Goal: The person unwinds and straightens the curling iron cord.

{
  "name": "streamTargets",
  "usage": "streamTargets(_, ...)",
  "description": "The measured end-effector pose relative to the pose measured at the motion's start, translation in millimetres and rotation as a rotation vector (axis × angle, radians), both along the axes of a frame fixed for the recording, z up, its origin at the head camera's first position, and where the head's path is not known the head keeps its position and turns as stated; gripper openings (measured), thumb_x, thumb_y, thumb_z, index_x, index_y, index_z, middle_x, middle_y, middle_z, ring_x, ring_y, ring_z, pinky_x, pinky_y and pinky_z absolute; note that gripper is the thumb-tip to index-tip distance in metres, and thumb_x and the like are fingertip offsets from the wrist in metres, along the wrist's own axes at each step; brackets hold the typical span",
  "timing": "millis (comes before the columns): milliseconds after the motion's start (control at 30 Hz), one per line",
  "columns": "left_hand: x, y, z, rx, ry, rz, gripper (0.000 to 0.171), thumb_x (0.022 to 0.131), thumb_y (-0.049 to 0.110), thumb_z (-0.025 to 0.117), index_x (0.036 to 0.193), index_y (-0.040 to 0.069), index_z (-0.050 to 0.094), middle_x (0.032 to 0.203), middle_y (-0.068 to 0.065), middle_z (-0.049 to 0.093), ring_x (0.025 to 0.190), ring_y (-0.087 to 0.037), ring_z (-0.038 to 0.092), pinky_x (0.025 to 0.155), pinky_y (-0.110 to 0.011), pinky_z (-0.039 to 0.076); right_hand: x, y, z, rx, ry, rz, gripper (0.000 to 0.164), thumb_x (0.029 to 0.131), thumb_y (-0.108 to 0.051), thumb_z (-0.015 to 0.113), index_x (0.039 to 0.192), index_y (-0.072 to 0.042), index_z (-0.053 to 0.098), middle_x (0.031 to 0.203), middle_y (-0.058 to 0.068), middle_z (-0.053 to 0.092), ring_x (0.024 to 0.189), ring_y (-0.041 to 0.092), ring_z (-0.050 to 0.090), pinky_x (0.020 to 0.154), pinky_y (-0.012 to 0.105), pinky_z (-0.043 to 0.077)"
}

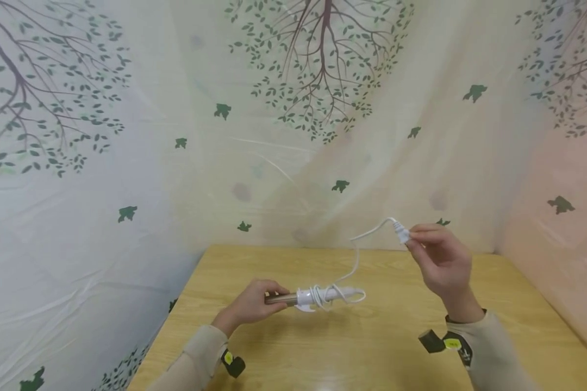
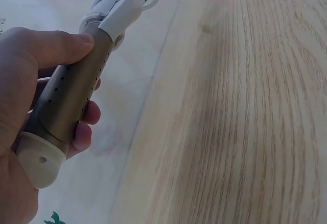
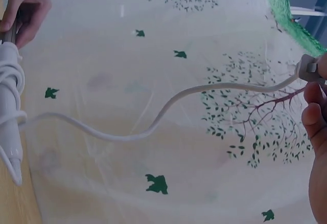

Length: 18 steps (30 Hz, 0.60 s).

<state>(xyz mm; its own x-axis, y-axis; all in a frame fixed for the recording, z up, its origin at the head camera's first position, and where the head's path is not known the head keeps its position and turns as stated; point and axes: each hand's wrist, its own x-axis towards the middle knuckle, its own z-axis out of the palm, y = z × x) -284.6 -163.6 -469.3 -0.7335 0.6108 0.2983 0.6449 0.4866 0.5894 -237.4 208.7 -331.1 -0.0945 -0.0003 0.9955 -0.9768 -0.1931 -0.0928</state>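
A curling iron with a bronze, perforated barrel (image 2: 76, 88) and a white handle (image 1: 339, 293) is held above the table. My left hand (image 1: 254, 303) grips the barrel, its thumb along the top and its fingers wrapped beneath; the pale barrel tip (image 2: 42, 160) lies near the palm. Several loops of white cord (image 3: 10, 75) are wound around the handle. From there a loose stretch of cord (image 3: 189, 92) runs up to the white plug (image 1: 401, 233). My right hand (image 1: 440, 260) pinches that plug between thumb and fingers, higher and to the right of the handle.
Below both hands spreads a wooden table (image 1: 396, 347). Sheeting (image 1: 283, 179) printed with trees and green leaves hangs behind it and at both sides. Dark wrist cameras (image 1: 431, 341) sit on both cuffs. A green fringed edge (image 3: 294, 22) shows in the right wrist view.
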Motion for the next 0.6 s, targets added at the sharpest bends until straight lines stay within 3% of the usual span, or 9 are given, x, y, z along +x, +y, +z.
streamTargets(300, 1.6, 0.2, -3.1, -0.045, -0.024, 0.003, 0.022, 0.087, 0.026, 0.074, 0.108, 0.019, 0.071, 0.100, 0.009, 0.070, 0.083, -0.002, 0.060, 0.074, -0.022, 0.051, -28.4, 27.4, -24.4, 0.014, -0.128, -0.201, 0.015, 0.074, 0.028, 0.057, 0.089, 0.029, 0.054, 0.091, 0.021, 0.066, 0.077, 0.013, 0.062, 0.066, 0.014, 0.050)
streamTargets(467, 3.3, 0.5, -4.6, -0.033, -0.028, -0.012, 0.023, 0.086, 0.025, 0.074, 0.107, 0.017, 0.071, 0.097, 0.007, 0.070, 0.080, -0.003, 0.060, 0.071, -0.021, 0.051, -40.7, 41.7, -39.7, 0.074, -0.221, -0.401, 0.016, 0.075, 0.027, 0.059, 0.091, 0.025, 0.057, 0.089, 0.018, 0.066, 0.076, 0.010, 0.062, 0.066, 0.012, 0.050)
streamTargets(600, 4.9, 2.0, -5.3, -0.032, -0.025, -0.023, 0.023, 0.086, 0.025, 0.074, 0.107, 0.017, 0.071, 0.097, 0.007, 0.070, 0.079, -0.002, 0.060, 0.070, -0.020, 0.051, -47.1, 54.3, -55.5, 0.100, -0.336, -0.548, 0.018, 0.076, 0.026, 0.061, 0.092, 0.020, 0.060, 0.089, 0.008, 0.066, 0.073, 0.004, 0.060, 0.064, 0.010, 0.048)
